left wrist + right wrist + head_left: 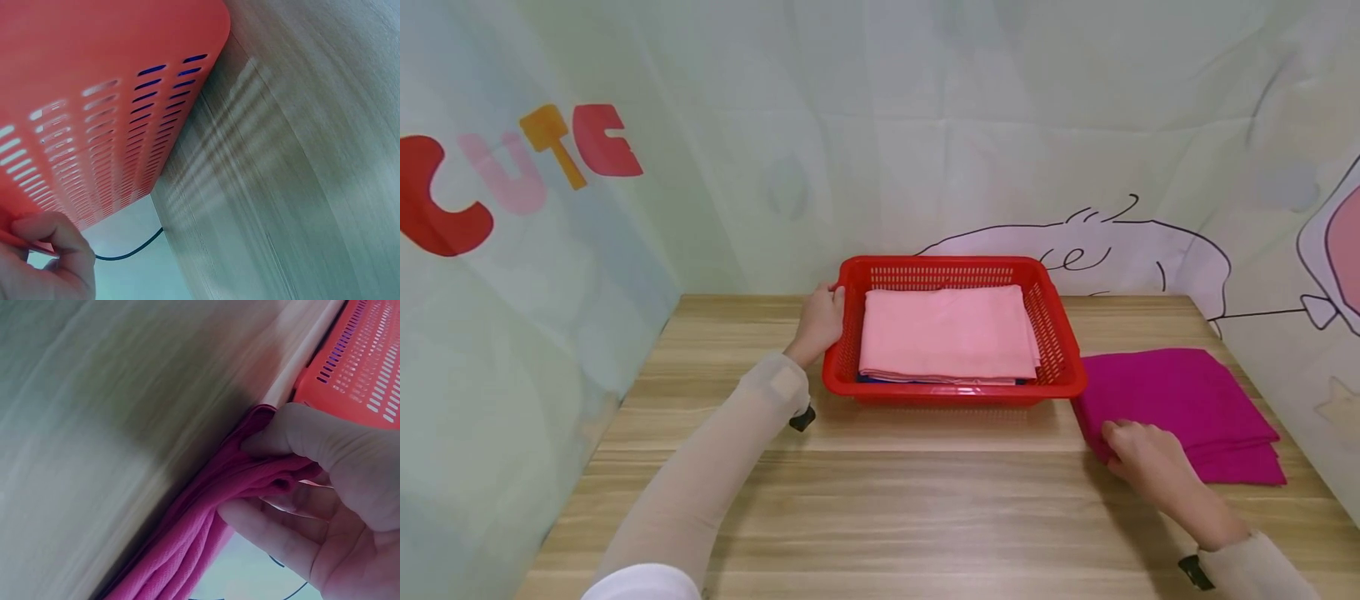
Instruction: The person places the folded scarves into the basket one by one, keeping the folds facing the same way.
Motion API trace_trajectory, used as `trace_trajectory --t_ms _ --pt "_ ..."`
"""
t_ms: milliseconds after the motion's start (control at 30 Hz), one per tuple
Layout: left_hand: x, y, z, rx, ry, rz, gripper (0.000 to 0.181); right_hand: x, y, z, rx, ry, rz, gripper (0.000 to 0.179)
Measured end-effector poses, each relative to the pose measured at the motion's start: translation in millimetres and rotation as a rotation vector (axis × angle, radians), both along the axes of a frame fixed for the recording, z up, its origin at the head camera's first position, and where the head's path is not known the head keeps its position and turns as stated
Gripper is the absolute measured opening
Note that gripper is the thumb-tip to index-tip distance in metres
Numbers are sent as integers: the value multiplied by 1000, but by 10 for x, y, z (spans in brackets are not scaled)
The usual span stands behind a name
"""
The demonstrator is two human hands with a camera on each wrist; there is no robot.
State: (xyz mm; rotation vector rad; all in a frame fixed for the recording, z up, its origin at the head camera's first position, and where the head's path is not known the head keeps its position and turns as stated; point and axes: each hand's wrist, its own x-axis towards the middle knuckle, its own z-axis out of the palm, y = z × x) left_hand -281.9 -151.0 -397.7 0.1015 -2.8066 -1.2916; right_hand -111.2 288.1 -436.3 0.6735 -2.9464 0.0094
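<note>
A red plastic basket (955, 390) with slotted walls stands on the table. Folded pink cloth (947, 333) lies inside it, with a strip of dark blue showing underneath. My left hand (822, 321) grips the basket's left rim, thumb and fingers curled over it in the left wrist view. To the right of the basket lies a folded magenta cloth (1172, 400), its far left corner at the basket's side. My right hand (1150, 462) pinches the near left edge of this cloth; in the right wrist view the thumb (281, 434) presses into the folded layers.
The wooden table (940, 517) runs back to a printed fabric backdrop (880, 150), which also borders it on the left and right. Coloured letters (598, 142) and a balloon drawing (1347, 242) decorate the fabric.
</note>
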Motion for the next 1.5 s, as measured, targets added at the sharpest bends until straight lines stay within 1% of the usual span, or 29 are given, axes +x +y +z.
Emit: trace_trajectory --t_ms 233,400,667,867,1133,1200,1400,1500 --pt "16 -6 -5 -7 4 -6 44 31 -26 1 19 -16 -11 42" --pt "-3 -12 -19 -29 21 -1 45 51 -36 9 21 -16 -8 43" --pt "9 2 4 -7 5 2 44 82 -26 7 2 -14 13 43" --pt "22 6 12 -1 -8 3 43 98 -34 13 6 -19 22 43" --pt "19 4 21 19 -14 1 43 139 -54 41 8 -50 24 46" --pt "9 1 17 13 -6 -2 43 149 -59 46 4 -57 22 45" --pt "-50 -26 -43 -31 36 -10 43 180 -63 34 -19 -60 29 43" --pt "-57 -34 -54 -26 35 -13 43 191 -67 27 -21 -52 32 43"
